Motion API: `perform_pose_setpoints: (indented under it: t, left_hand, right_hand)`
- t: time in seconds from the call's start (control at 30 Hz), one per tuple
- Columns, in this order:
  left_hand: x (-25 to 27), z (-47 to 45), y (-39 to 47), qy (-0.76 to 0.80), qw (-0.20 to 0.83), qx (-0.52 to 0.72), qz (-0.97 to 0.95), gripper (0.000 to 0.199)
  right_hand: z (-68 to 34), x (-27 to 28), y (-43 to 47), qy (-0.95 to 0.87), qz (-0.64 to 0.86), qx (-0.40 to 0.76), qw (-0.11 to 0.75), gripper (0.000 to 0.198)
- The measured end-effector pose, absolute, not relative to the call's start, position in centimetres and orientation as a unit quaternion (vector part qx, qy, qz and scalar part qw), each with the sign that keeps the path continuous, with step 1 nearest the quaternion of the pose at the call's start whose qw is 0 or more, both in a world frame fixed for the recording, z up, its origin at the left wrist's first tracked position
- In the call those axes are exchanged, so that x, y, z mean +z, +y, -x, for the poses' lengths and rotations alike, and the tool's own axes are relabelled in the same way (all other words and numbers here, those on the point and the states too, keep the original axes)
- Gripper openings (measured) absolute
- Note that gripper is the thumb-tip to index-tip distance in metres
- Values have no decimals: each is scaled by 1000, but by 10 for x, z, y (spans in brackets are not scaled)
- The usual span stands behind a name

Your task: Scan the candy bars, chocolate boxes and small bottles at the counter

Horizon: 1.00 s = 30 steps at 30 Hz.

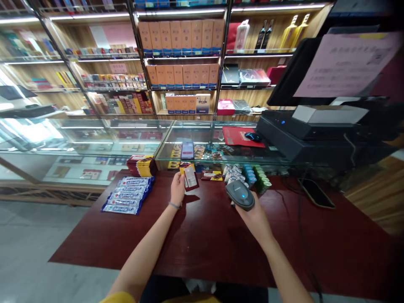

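Observation:
Between the thumb and fingers of my left hand (177, 190) is a chocolate bar (190, 176) in a brown and yellow wrapper, its pale label side up, held above the dark red table. My right hand (254, 216) is wrapped round a dark grey barcode scanner (240, 195) with a blue light on top. A similar bar (211, 175) lies flat between the two hands. Behind the scanner stand small silver, blue and green rolls (262, 179). Left of my left hand are a stack of brown and yellow bars (141, 166) and a row of blue and white packets (128, 195).
A phone (315, 192) lies at the table's right. Past the table is a glass display case (202, 130) bearing a red mat (230, 136), a mouse (252, 136) and a lit phone-like screen (187, 150). A monitor (292, 75) rises at right; stocked shelves line the back.

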<state>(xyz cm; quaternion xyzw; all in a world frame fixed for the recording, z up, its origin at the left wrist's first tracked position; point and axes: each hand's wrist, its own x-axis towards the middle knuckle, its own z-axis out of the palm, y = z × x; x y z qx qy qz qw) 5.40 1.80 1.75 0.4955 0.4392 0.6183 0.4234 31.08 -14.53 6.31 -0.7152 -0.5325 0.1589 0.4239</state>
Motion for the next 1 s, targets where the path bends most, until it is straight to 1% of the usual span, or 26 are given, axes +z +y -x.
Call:
perform_pose_setpoints:
  t: [0.1,0.17,0.23,0.5,0.67,0.77,0.8,0.93,1.0]
  left_hand:
    - [9,-30,17,408,536,633,-382,35]
    - [2,-18,15,385,579,641,-327,39]
    - [-4,-10,14,365,598,652,-288,40]
    - [-13,-6,19,358,601,677,-228,31]
    - [-16,-4,21,362,600,677,-223,27]
    - [-16,-5,21,366,600,679,-215,26]
    - [-15,-5,21,366,600,679,-213,26]
    - [-12,-7,20,353,603,678,-230,19]
    - [-11,-7,19,348,604,677,-237,16]
  right_hand:
    - [-297,59,-137,-545,699,166,433,54]
    - [-286,58,-132,-552,691,171,434,52]
    - [-274,57,-126,-560,684,180,431,47]
    - [-235,58,-113,-585,673,221,395,36]
    - [-220,54,-114,-616,679,210,340,46]
    - [-216,53,-114,-636,669,210,321,52]
    - [-216,53,-115,-643,664,214,316,50]
    - [-217,53,-114,-672,643,219,296,30]
    - [-217,54,-114,-672,640,222,300,30]
